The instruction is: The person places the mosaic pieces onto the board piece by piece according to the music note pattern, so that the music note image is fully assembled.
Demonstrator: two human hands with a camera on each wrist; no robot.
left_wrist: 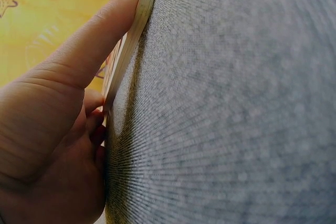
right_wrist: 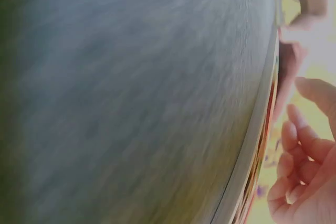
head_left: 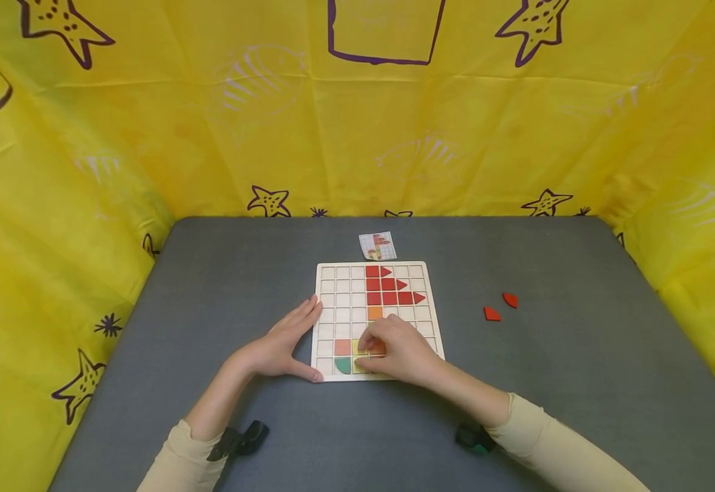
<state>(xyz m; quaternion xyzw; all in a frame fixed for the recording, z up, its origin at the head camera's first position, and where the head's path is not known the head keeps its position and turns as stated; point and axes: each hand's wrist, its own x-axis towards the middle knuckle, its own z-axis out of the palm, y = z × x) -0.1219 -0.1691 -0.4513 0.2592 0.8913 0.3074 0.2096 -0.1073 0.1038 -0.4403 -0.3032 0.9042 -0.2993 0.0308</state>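
A wooden grid board (head_left: 343, 300) lies on the table with flat colored pieces in its cells. My left hand (head_left: 278, 350) rests against its left side, fingers extended along the edge and thumb (left_wrist: 113, 17) on the near left corner. Over the lower middle of the board is my right hand (head_left: 405, 350), its fingers bent loosely, with thumb and index fingertips apart at the yellow pieces (head_left: 355, 347). In the right wrist view nothing shows between those fingertips. Left of them sit a pink square (head_left: 342, 347) and a green rounded piece (head_left: 343, 365). The right hand hides several cells.
Rows of red squares (head_left: 389, 298) ending in triangles fill part of the upper board, above an orange square (head_left: 375, 313). A printed pattern card (head_left: 369, 242) lies beyond the board. Two loose red pieces (head_left: 492, 313) lie to the right on the grey table (head_left: 554, 369).
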